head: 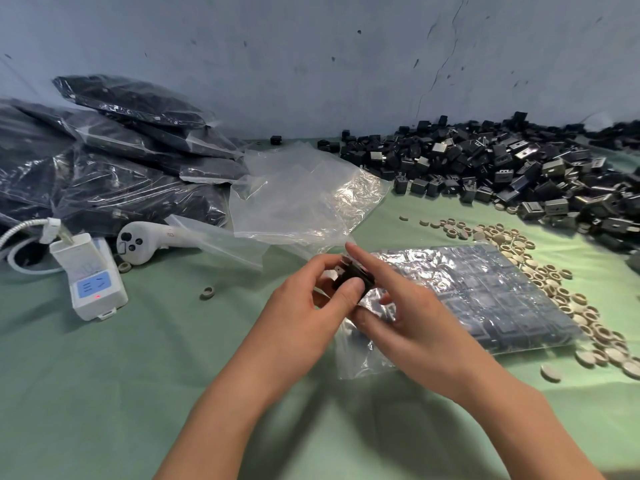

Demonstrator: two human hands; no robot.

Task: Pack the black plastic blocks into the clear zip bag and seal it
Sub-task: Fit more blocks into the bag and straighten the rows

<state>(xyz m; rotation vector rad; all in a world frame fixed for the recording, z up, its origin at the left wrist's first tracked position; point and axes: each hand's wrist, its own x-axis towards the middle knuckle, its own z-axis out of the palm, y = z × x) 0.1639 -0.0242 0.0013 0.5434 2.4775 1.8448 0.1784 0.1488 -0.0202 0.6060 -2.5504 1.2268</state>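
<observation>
Close above the green desk [104,393], my left grip [308,306] pinches one black block [353,277] at the mouth of the block-filled clear bag [485,299], my right grip [412,320] resting mostly straight fingers against both, with loose blocks [519,168] heaped farther right and packed bags [121,168] stacked far left.

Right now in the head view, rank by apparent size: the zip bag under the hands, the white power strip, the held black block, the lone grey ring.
1. zip bag, clearly largest
2. white power strip
3. black block, partly covered by fingers
4. grey ring, smallest
</observation>
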